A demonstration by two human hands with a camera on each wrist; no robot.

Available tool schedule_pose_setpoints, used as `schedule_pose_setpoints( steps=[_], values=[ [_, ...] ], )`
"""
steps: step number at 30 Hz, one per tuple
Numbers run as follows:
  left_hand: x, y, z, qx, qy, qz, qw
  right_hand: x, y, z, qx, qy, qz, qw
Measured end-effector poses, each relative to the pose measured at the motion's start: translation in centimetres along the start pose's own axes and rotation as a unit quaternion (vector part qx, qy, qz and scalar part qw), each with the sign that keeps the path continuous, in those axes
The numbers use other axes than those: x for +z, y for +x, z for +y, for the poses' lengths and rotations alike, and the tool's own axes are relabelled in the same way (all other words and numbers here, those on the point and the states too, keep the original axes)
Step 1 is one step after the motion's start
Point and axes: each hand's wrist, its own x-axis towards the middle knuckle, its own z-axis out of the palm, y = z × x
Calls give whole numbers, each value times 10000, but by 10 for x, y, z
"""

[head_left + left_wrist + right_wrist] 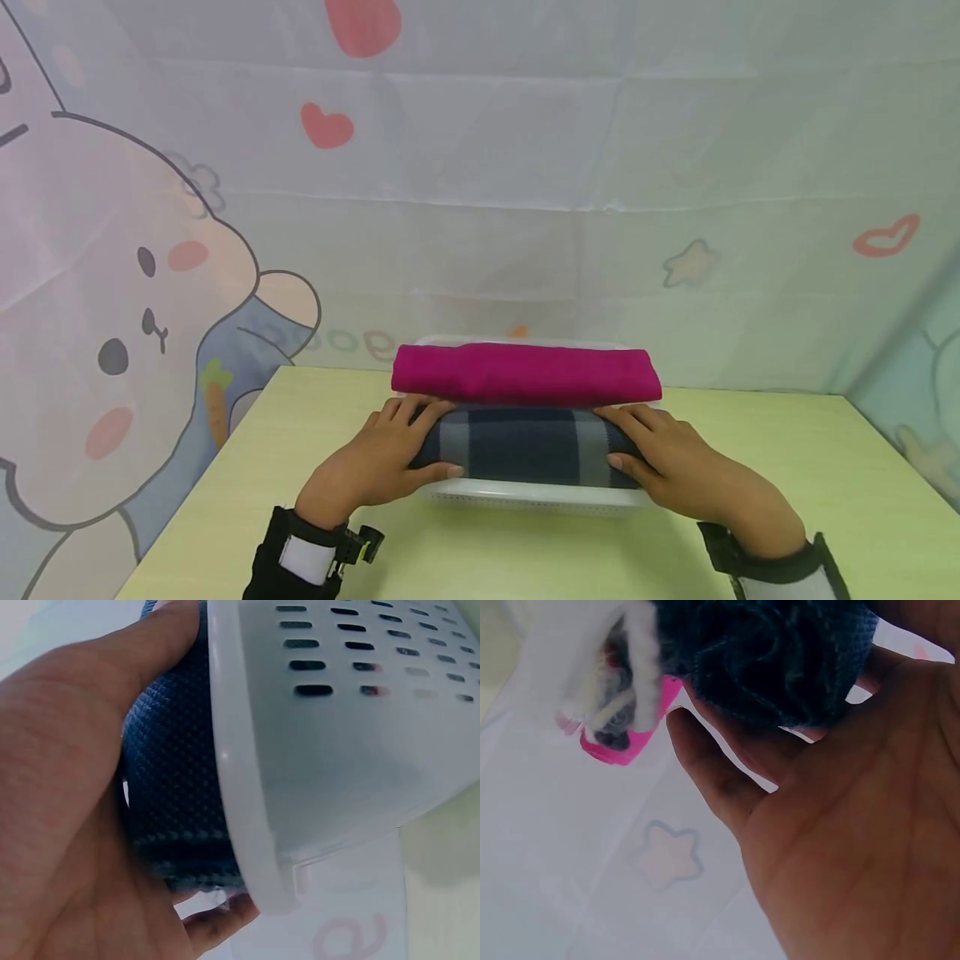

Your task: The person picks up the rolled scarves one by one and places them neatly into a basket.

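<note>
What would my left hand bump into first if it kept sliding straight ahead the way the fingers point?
Probably the pink roll: the left hand grips the dark roll, fingertips nearly touching the pink one.

White basket (pixel 525 497) mostly hidden behind the dark rolled cloth (pixel 525 446) and magenta roll (pixel 525 375); only the front rim shows. Left wrist view cuts off the left hand (pixel 67 825) (fingertips out of frame). Right wrist view blurred; basket edge indistinct.

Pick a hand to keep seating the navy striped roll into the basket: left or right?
Neither clearly: the left hand and right hand each grip one end of the navy striped roll, which sits in the white basket in front of the magenta roll. Both are needed.
</note>
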Motion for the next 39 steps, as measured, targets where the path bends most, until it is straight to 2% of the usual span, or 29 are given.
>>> schedule_pose_setpoints(
  steps=[5,17,20,27,35,39],
  values=[
    [-3,-2,4,-76,10,-42,10000,-1,-1,-3,-6,34,7,10000],
    [-2,-2,3,-11,50,-34,10000,-1,-1,-4,-17,-111,80,9999],
    [-3,-3,4,-29,48,-42,10000,-2,-1,-6,124,-97,6,9999],
    [-6,-5,8,-91,123,-68,9999,-4,0,-21,509,-356,-102,9980],
    [-8,-7,15,-53,121,-187,9997,-4,2,-42,550,-245,-264,9978],
    [-9,-9,17,39,131,-85,9999,-2,3,-46,509,-265,-234,9981]
  ],
)
